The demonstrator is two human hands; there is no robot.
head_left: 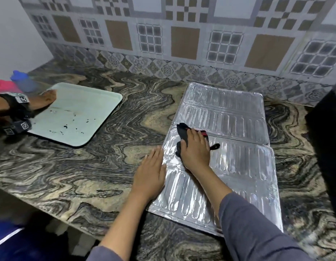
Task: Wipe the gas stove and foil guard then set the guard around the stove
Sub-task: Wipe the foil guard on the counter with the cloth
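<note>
Foil guard (229,119): a ribbed, silver, folding panel lying flat on the marbled stone surface (78,166), occupying the area from centre toward 4 o'clock. Its far panels sit near the patterned tile wall (182,34); its near edge lies close to the front edge of the surface. A dark object (325,129) stands at 3 o'clock, just beside the guard's right edge; what it is cannot be told from this view.

A pale rectangular tray (78,113) rests on the surface at 9 to 10 o'clock, well apart from the guard. Dark specks are scattered over its near half. Another person's hand (46,98), with a black strap at the wrist, touches the tray's left edge. A blurred blue-capped bottle (22,81) and a pink item (5,86) sit behind it at the left border.

Left hand (150,174): laid flat, palm down, fingers together and extended, at the guard's left edge with the fingertips overlapping the foil.

Right hand (196,153): palm down on the guard's middle panel, fingers closed over a black cloth (184,130) with a red stripe, pressing it against the foil. Cloth ends protrude beyond the fingertips and on the right of the hand.
</note>
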